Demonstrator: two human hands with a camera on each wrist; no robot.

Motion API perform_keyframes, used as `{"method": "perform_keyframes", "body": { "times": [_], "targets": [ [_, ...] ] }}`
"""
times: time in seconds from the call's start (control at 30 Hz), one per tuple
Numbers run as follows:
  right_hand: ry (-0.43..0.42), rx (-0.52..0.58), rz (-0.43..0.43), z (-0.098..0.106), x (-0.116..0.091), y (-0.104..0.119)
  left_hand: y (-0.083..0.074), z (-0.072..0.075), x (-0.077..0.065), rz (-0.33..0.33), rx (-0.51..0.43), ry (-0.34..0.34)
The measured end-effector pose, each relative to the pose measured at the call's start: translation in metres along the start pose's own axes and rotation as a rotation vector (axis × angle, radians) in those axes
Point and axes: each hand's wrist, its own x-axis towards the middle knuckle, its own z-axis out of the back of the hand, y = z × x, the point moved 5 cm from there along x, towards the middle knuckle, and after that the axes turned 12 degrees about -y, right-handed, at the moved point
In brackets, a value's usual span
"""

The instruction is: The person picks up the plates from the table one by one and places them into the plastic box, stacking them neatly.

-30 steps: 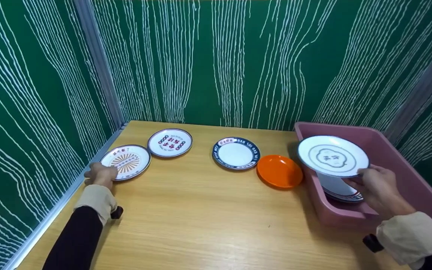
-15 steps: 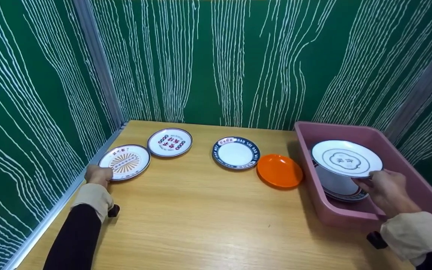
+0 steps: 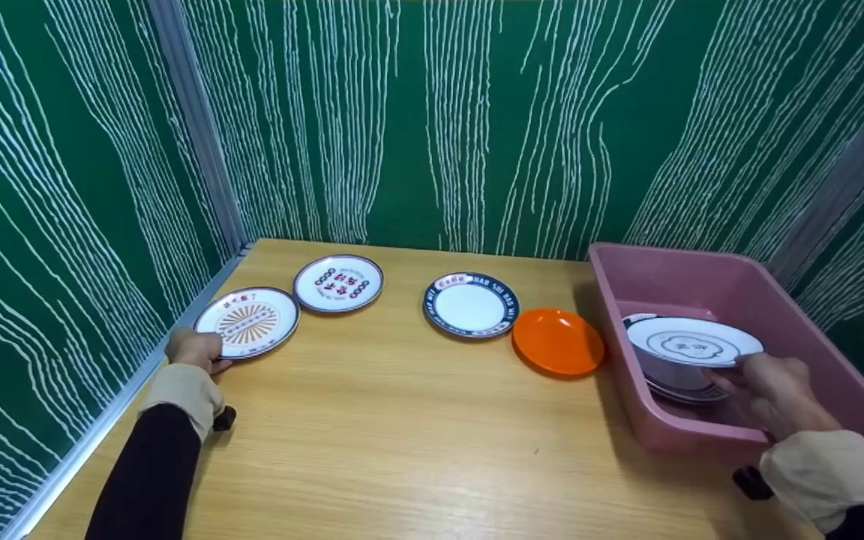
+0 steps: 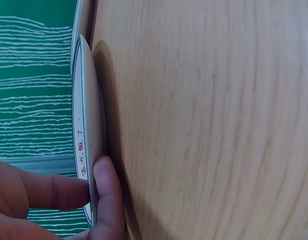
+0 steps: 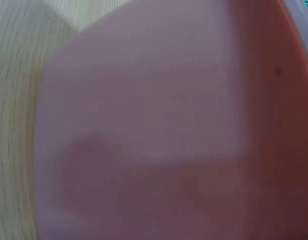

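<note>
The right hand (image 3: 781,391) grips a cloud-motif plate (image 3: 691,343) inside the pink tub (image 3: 691,439), half-covering lower plates (image 3: 676,377); its wrist view catches mainly blurred tub. Farther, the left hand (image 3: 196,349) pinches the sunburst plate (image 3: 250,321), underside visible only from the left wrist.

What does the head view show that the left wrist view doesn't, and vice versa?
Only head: the right hand gripping the cloud-print plate, the pink bin and the orange plate.
Only left wrist: a clear look at the underside of the sunburst plate.
Both: the left hand pinching the sunburst plate, the table and the green wall.
</note>
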Motion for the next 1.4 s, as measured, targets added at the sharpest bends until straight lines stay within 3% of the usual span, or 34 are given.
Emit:
{"method": "perform_keyframes", "body": {
  "times": [0.27,0.4,0.57,0.9,1.17,1.4],
  "targets": [
    [-0.018,-0.094,-0.052,0.002,0.001,-0.003,-0.001,0.004,0.002,0.033,-0.006,0.008],
    [-0.037,-0.083,-0.113,0.003,0.001,-0.004,-0.004,0.005,-0.001,0.042,-0.038,0.010],
    [0.025,-0.095,-0.157,-0.001,0.001,-0.007,-0.008,0.004,-0.006,0.036,-0.055,-0.014],
    [0.032,-0.082,-0.130,-0.001,0.004,-0.009,-0.020,0.003,-0.012,-0.025,-0.080,-0.062],
    [0.054,-0.063,-0.165,-0.001,0.003,-0.011,-0.023,0.003,-0.011,0.040,-0.112,-0.066],
    [0.037,-0.251,-0.121,-0.001,0.001,-0.015,-0.018,0.001,-0.013,0.067,-0.210,-0.006]
  ]
}}
